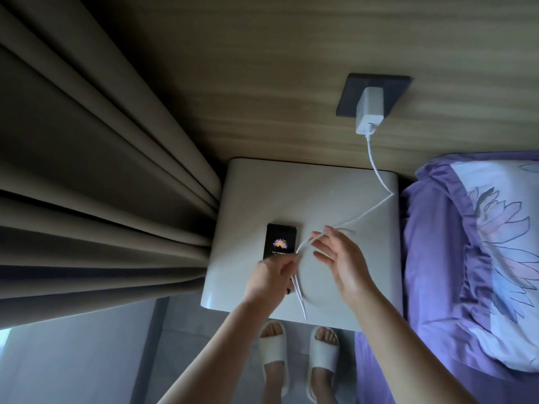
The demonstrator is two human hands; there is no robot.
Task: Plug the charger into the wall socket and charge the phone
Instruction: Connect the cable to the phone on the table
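A white charger point(369, 110) sits plugged into the dark wall socket point(350, 94) on the wooden wall. Its white cable point(379, 176) hangs down to the white bedside table point(291, 185) and runs left to my hands. A black phone point(280, 242) lies on the table's left part with its screen lit. My left hand point(269, 279) covers the phone's near end and pinches the cable there. My right hand point(338, 258) has its fingers spread, and a loop of the cable passes between the fingertips.
Heavy grey curtains point(102, 185) hang at the left, touching the table's side. A bed with purple bedding and a flower-print pillow point(495, 258) stands right of the table. My feet in white slippers point(297, 357) stand on the grey floor below the table's front edge.
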